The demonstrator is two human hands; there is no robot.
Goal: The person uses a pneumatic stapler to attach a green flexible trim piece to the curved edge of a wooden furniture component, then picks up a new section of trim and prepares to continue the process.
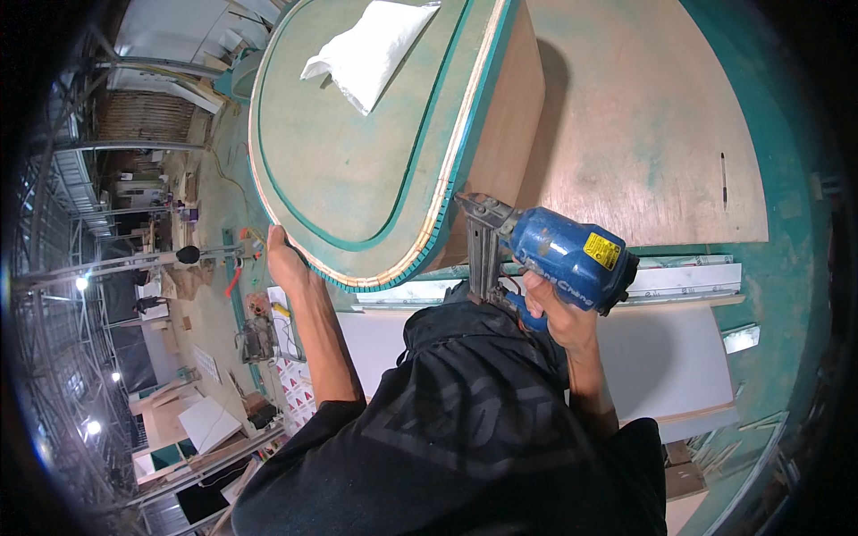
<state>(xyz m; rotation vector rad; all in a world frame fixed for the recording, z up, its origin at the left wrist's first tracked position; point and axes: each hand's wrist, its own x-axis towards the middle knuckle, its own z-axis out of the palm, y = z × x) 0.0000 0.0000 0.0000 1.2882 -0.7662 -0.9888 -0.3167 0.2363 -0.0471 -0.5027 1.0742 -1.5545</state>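
Observation:
My right hand (561,311) is closed round the handle of a blue nail gun (559,243) with a dark metal magazine. The gun's nose is close to the slotted teal edge of a rounded wooden piece (344,183), which has a teal groove and a pale strip along its rim. Whether the nose touches that edge, I cannot tell. My left hand (286,257) grips the piece's rim at the lower left, its fingers partly hidden behind it. A crumpled white bag (374,52) lies on top of the rounded piece.
To the right, a large curved wooden board (648,134) carries a thin dark pen (724,180). White-wrapped strips (684,279) and a white panel (666,362) are beside my body. On the left are a metal pole (134,261) and workshop clutter.

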